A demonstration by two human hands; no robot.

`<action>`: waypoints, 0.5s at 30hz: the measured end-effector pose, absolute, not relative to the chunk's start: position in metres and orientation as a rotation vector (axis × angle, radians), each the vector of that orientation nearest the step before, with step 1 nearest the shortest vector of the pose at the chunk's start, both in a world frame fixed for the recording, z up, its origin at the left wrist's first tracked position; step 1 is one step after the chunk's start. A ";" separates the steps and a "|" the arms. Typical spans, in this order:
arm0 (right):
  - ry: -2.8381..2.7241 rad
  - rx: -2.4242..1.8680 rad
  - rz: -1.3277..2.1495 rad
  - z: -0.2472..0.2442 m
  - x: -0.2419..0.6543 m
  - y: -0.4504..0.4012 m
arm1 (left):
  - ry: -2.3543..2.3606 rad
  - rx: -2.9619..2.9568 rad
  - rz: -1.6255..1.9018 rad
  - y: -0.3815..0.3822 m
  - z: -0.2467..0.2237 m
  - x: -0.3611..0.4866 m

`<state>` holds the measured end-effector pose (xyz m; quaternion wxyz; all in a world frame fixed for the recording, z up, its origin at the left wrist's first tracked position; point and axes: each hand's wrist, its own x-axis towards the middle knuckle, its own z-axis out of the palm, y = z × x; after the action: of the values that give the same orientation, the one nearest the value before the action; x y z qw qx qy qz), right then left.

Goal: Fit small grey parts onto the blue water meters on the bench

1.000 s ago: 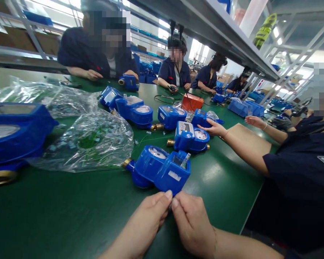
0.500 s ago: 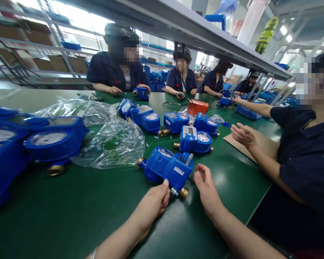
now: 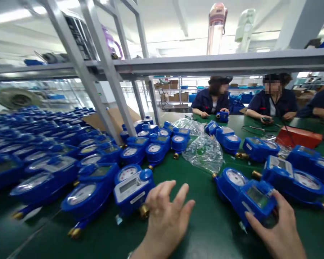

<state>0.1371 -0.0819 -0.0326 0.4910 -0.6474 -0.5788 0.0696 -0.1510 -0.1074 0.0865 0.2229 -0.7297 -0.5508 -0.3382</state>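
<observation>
While apparently positioning the blue meter (image 3: 240,194) on the green table (image 3: 199,230), with right hand (image 3: 284,225) clamped by thumb and fingers across its display end, hold left hand (image 3: 167,216) fingers apart near the left-side meter (image 3: 132,190), contact unclear; grip level, clear of the neighbouring meter (image 3: 307,181), using bare surface between hands

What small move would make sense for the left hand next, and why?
Probably closing around the near end of the grey-faced meter: the left hand is open right beside its brass fitting, while the right hand has thumb and fingers around another blue meter.
</observation>
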 end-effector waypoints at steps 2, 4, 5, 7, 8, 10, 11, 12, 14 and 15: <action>-1.518 -1.546 0.066 -0.020 0.120 -0.093 | -1.621 -1.698 -0.786 -0.108 0.090 -0.185; -1.615 -1.462 0.049 -0.010 0.100 -0.103 | -1.696 -1.639 -0.619 -0.107 0.089 -0.214; -1.651 -1.428 0.079 -0.007 0.091 -0.106 | -1.708 -1.664 -0.548 -0.106 0.088 -0.226; -1.723 -1.365 0.187 -0.002 0.073 -0.107 | -1.694 -1.746 -0.444 -0.107 0.085 -0.243; -1.774 -1.322 0.251 0.000 0.065 -0.104 | -1.681 -1.777 -0.419 -0.108 0.084 -0.249; -1.898 -1.197 0.384 0.004 0.054 -0.092 | -1.664 -1.813 -0.406 -0.111 0.084 -0.259; -1.966 -1.123 0.451 0.008 0.049 -0.083 | -1.655 -1.835 -0.408 -0.112 0.084 -0.263; -2.031 -1.052 0.514 0.012 0.045 -0.072 | -1.647 -1.851 -0.416 -0.114 0.084 -0.267; -2.149 -0.924 0.621 0.024 0.038 -0.046 | -1.635 -1.863 -0.443 -0.116 0.083 -0.272; -2.198 -0.871 0.656 0.031 0.033 -0.032 | -1.630 -1.858 -0.460 -0.117 0.083 -0.274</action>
<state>0.0331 -0.0324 0.0306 0.3374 -0.3343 -0.8433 0.2516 -0.2737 -0.1169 0.0829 0.3085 -0.7029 -0.6168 -0.1740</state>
